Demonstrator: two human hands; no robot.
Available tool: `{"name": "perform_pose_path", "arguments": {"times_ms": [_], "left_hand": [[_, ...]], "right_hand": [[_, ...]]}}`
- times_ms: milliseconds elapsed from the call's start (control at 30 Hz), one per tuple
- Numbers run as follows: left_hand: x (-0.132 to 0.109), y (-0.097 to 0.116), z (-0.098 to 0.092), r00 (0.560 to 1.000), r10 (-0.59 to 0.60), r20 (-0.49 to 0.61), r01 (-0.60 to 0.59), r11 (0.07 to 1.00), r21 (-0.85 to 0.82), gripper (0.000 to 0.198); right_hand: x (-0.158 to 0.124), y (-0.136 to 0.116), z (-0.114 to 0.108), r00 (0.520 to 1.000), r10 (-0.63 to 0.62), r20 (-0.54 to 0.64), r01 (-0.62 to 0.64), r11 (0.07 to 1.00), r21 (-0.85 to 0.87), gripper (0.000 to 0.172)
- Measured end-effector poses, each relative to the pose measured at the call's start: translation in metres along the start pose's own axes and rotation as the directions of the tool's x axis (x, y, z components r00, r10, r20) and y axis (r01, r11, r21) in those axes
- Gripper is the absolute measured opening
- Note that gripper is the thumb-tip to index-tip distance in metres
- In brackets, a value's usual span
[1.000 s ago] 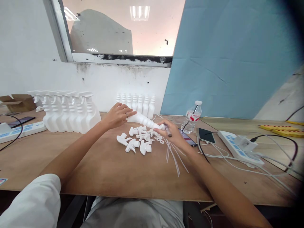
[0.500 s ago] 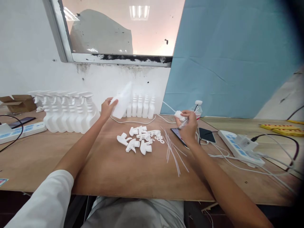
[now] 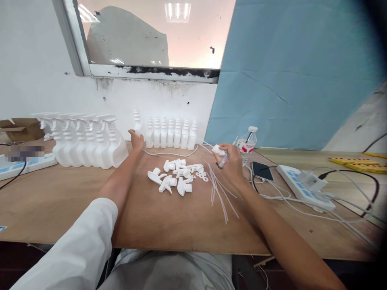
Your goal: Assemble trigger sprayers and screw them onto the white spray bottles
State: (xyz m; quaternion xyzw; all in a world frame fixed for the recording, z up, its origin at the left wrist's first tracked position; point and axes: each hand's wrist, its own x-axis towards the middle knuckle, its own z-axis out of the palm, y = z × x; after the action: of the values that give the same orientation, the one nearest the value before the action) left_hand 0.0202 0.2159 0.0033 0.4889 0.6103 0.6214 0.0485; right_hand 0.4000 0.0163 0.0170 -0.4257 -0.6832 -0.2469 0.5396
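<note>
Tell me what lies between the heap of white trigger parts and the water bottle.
Head view: thin white tubes fanned on the table, and the right hand gripping a small white part, sit between the heap and the water bottle.

A brown wooden table is seen. Toward its back left a row of white spray bottles with trigger heads is stood, and a row of small white bottles is lined up along the wall. A heap of white trigger parts is spread at the middle, with thin white tubes laid just beside it. To the right are set a water bottle, a phone and a power strip with cables plugged in; a cardboard box is placed at the far left.
</note>
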Motion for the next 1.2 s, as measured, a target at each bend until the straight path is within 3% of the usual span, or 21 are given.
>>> {"name": "perform_pose_path", "arguments": {"times_ms": [300, 600, 767, 900, 1000, 1100, 1133, 1167, 1200], "left_hand": [[0.003, -0.039, 0.030, 0.987, -0.054, 0.150, 0.047, 0.998, 0.052, 0.041], [-0.010, -0.053, 0.029, 0.949, -0.161, 0.271, 0.129, 0.983, 0.132, 0.033], [-0.025, -0.038, 0.011, 0.961, -0.147, 0.233, 0.129, 0.988, 0.091, 0.030], [-0.047, -0.004, -0.009, 0.978, -0.035, 0.204, 0.039, 0.999, -0.013, 0.022], [-0.080, 0.035, -0.025, 0.955, 0.126, 0.268, -0.088, 0.985, -0.147, 0.027], [-0.137, 0.073, -0.049, 0.894, 0.237, 0.380, -0.136, 0.952, -0.274, 0.014], [-0.160, 0.083, -0.059, 0.847, 0.261, 0.463, -0.111, 0.939, -0.326, 0.011], [-0.183, 0.090, -0.070, 0.706, 0.287, 0.647, 0.033, 0.900, -0.435, 0.018], [-0.205, 0.095, -0.081, 0.527, 0.300, 0.795, 0.218, 0.856, -0.468, 0.026]], "right_hand": [[-0.003, -0.001, 0.002, 0.998, -0.003, 0.070, 0.009, 0.996, -0.090, 0.009], [-0.002, -0.006, 0.002, 0.993, -0.003, 0.117, 0.009, 0.998, -0.057, 0.011], [-0.001, -0.015, 0.000, 0.974, 0.213, 0.082, -0.219, 0.973, 0.073, 0.021], [-0.001, -0.017, 0.004, 0.897, 0.416, 0.149, -0.442, 0.834, 0.330, 0.039], [-0.004, -0.017, 0.012, 0.808, 0.528, 0.261, -0.587, 0.683, 0.435, 0.040], [-0.010, -0.022, 0.020, 0.706, 0.576, 0.411, -0.704, 0.510, 0.495, 0.036], [-0.012, -0.026, 0.022, 0.675, 0.577, 0.460, -0.732, 0.445, 0.516, 0.037], [-0.014, -0.031, 0.023, 0.645, 0.569, 0.510, -0.756, 0.378, 0.535, 0.038], [-0.017, -0.038, 0.025, 0.617, 0.549, 0.564, -0.778, 0.315, 0.544, 0.039]]}}
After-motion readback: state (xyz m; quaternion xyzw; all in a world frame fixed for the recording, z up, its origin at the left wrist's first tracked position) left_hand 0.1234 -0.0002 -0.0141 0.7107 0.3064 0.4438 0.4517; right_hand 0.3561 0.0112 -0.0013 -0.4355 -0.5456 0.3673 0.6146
